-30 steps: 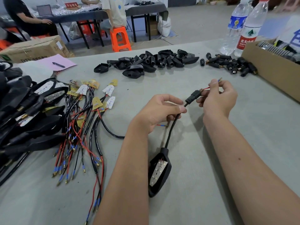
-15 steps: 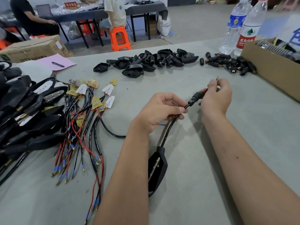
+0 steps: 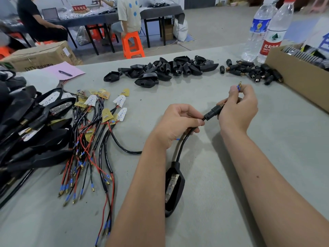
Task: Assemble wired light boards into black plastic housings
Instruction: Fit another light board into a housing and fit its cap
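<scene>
1. Nearest: black housing [image 3: 175, 188] w/ a light board [image 3: 171, 186] seated inside, lying tilted on the grey desk [image 3: 213, 202] between the two forearms.
2. Black cable [image 3: 184, 143] runs up from the housing's narrow end to the hands.
3. Left hand [image 3: 175, 124]: fingers curled, pinching the cable just below a small black sleeve [image 3: 212, 112]; a blue-tipped wire end shows under the palm.
4. Right hand [image 3: 237, 108]: curled round the sleeve's upper end, thumb + forefinger pinching the wire tips [image 3: 239, 86] (blue collar, brass pin), which stick up above the fingers.
5. Left of hands: loose bundle of wired boards [image 3: 92, 136], red/black leads w/ blue-and-brass ends fanned toward the near edge; white and yellow board faces at the far end.
6. Far left edge: heap of finished housings [image 3: 26, 132] w/ cables.
7. Further back, centre: pile of empty black housings [image 3: 160, 70]; to its right a scatter of small black sleeves [image 3: 252, 72].
8. Right edge: cardboard box [image 3: 299, 75] w/ parts inside, can't tell what kind.
9. Behind it: two water bottles [image 3: 267, 31], upright, side by side.
10. Far left: pink paper [image 3: 65, 70] w/ a pen on it.
</scene>
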`<action>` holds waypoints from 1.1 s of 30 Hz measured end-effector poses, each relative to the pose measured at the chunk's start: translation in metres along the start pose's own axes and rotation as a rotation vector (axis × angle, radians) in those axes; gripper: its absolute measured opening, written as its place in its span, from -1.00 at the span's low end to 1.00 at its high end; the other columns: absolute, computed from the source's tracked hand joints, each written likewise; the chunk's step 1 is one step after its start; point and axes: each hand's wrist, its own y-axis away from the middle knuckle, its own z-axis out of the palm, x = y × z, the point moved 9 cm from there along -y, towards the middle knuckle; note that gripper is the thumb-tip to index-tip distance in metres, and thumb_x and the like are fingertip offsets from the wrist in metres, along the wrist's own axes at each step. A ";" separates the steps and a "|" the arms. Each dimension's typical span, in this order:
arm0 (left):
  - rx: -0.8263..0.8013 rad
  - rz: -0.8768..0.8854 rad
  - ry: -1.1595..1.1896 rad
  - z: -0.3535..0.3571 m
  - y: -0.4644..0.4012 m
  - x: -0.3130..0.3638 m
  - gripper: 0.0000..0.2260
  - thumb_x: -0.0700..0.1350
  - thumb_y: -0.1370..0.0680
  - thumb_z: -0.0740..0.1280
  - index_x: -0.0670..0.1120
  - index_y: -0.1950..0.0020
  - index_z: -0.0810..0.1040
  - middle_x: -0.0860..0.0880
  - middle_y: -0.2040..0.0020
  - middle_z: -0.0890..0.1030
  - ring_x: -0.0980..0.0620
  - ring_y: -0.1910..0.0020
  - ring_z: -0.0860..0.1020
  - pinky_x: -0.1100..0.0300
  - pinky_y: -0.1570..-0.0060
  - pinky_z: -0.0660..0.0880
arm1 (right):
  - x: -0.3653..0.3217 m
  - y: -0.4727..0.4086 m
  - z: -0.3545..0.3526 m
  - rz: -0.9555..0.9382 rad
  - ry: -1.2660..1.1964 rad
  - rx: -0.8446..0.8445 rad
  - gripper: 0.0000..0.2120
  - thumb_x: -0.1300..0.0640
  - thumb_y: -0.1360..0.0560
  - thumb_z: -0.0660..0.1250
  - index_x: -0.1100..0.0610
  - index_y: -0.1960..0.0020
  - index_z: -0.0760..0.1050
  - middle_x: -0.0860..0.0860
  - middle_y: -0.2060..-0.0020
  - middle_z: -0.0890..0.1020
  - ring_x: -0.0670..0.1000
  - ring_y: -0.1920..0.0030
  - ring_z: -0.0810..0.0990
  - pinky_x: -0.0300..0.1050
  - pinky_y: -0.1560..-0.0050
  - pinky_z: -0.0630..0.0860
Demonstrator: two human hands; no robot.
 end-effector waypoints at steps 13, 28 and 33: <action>-0.149 -0.096 0.043 0.022 0.003 -0.002 -0.94 -0.23 -0.59 0.43 -0.18 -0.05 0.63 -0.15 0.09 0.74 0.05 0.36 0.59 0.25 0.30 0.54 | -0.004 0.001 -0.005 -0.041 -0.006 0.073 -0.88 0.11 -0.70 0.17 0.07 0.02 0.38 -0.15 0.59 0.49 -0.14 0.54 0.47 -0.32 0.34 0.42; 0.077 -0.038 0.147 -0.012 -0.002 -0.002 -0.91 -0.32 -0.52 0.49 -0.24 0.04 0.60 -0.16 0.21 0.71 0.05 0.38 0.62 0.28 0.33 0.56 | 0.030 0.011 0.046 0.421 -0.382 -0.359 -0.77 0.05 -0.64 0.37 0.14 0.15 0.60 0.00 0.40 0.59 -0.04 0.43 0.53 -0.21 0.48 0.39; 0.159 -0.017 0.173 -0.022 -0.002 -0.003 -0.90 -0.29 -0.51 0.51 -0.24 0.03 0.63 -0.16 0.19 0.73 0.05 0.35 0.64 0.28 0.28 0.58 | 0.023 0.018 0.054 0.356 -0.345 -0.481 -0.86 0.17 -0.59 0.42 0.17 0.13 0.67 0.09 0.29 0.63 -0.05 0.39 0.56 -0.21 0.43 0.45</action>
